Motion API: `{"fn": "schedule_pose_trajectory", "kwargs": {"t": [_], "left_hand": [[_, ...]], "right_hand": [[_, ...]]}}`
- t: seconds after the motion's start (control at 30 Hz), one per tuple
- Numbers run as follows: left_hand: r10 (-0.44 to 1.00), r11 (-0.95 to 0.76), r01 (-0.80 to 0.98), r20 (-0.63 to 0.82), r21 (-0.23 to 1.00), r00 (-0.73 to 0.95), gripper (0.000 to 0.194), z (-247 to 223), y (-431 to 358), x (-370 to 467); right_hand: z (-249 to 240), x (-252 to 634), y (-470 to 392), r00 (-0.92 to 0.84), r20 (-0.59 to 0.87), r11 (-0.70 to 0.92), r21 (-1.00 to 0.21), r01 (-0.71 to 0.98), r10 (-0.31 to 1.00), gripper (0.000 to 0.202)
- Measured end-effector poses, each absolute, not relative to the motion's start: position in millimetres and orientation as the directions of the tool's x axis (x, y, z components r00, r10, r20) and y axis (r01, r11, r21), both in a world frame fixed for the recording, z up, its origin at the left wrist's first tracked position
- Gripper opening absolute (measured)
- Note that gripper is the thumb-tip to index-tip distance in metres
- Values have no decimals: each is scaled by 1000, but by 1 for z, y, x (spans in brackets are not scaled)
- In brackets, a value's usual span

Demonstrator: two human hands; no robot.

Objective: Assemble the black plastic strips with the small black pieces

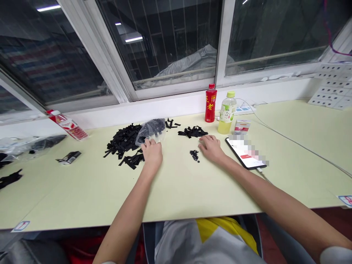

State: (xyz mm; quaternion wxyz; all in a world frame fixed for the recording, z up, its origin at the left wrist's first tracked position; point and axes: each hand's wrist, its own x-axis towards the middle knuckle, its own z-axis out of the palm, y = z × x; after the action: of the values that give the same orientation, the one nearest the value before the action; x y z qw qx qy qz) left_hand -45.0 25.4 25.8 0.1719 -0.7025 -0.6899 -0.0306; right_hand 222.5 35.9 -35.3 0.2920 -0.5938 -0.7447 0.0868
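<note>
My left hand (pixel 153 153) is at the lower edge of a clear plastic bag (pixel 151 131) with dark pieces inside, its fingers bent and partly hidden. Beside the bag lies a large heap of black fabric strips (pixel 125 139). My right hand (pixel 211 147) rests on the table with its fingers curved, near a smaller pile of black strips (pixel 193 132). Small shiny black pieces (pixel 194 154) lie to the left of that hand. What the fingertips of either hand touch is too small to make out.
A red bottle (pixel 210 104), a yellow-green bottle (pixel 227 113) and a small box (pixel 242 127) stand behind my right hand. A cabled phone (pixel 246 154) lies beside my right forearm. Farther left are a crumpled dark packet (pixel 69 157) and a tilted bottle (pixel 68 125).
</note>
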Motion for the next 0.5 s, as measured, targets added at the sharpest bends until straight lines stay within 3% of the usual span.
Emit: {"fn": "schedule_pose_trajectory", "kwargs": {"t": [0.1,0.27,0.37,0.5], "left_hand": [[948,30,979,315,-199,35,41,24,26,-47],[934,-82,987,334,-136,124,36,16,24,-33],[917,-154,982,355,-109,183,34,12,22,-25],[897,-214,974,380,-71,224,33,11,20,-22]], "right_hand": [[-38,222,38,-142,277,250,-409,878,950,46],[-37,221,37,-152,228,226,-347,910,962,56],[-36,222,35,-133,298,228,-314,921,945,52],[-33,225,36,-99,359,213,-295,931,928,31]]}}
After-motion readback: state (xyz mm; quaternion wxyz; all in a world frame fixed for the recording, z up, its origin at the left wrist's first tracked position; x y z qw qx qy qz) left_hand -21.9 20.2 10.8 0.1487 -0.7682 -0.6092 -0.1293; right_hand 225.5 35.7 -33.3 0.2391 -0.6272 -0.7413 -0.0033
